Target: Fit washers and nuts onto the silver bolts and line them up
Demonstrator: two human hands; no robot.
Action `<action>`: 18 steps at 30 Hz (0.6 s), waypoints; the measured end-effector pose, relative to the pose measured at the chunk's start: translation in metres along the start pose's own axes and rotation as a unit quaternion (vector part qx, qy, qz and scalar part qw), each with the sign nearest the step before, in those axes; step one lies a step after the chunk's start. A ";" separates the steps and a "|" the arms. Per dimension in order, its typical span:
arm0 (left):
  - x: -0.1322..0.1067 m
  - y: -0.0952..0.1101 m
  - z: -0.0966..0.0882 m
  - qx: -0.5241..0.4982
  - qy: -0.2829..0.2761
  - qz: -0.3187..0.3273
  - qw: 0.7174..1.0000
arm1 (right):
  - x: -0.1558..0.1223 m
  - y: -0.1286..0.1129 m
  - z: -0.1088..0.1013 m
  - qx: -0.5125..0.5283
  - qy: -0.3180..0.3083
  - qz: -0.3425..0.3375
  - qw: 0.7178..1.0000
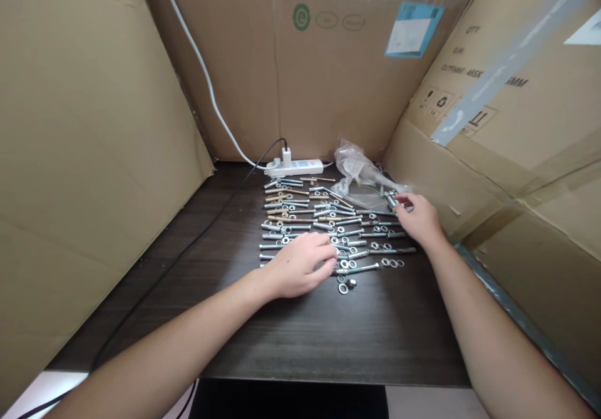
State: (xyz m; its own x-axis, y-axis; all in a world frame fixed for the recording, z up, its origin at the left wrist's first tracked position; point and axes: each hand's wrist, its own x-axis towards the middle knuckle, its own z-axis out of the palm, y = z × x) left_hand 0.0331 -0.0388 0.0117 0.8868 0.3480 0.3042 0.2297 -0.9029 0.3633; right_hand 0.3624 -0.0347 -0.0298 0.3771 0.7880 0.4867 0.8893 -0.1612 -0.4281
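Note:
Several rows of long bolts [359, 269], some silver and some brass-coloured, lie across the dark table, with nuts and washers among them. My left hand [300, 265] rests over the front rows, fingers bent and drawn in towards the thumb; whatever is between them is hidden. Just below its fingertips are a dark-sided nut [352, 284] and a flat washer [343, 288]. At the right end of the rows, my right hand [419, 220] has its fingers closed beside short metal pieces [389, 200]. What it grips does not show clearly.
A clear plastic bag [357, 165] lies behind the bolts, close to my right hand. At the back sits a white power strip [295, 168] with a plug in it. A black cable [188, 247] crosses the table's left side. Cardboard walls [328, 81] stand around three sides.

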 end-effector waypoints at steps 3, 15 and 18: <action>0.000 -0.004 0.002 -0.009 0.015 -0.009 1.000 | 0.001 0.007 0.004 -0.008 -0.040 0.033 0.999; -0.001 -0.002 0.002 -0.041 0.013 -0.012 0.999 | 0.014 0.004 0.010 -0.128 -0.089 0.058 0.986; -0.001 -0.003 0.003 -0.030 0.013 -0.008 0.999 | 0.031 -0.003 0.009 -0.186 -0.139 0.083 0.969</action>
State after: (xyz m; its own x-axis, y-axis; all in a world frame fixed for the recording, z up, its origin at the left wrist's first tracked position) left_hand 0.0325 -0.0370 0.0080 0.8722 0.3694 0.3206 0.2189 -0.8810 0.4195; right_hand 0.3687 -0.0046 -0.0203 0.4852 0.8540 0.1878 0.8733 -0.4624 -0.1535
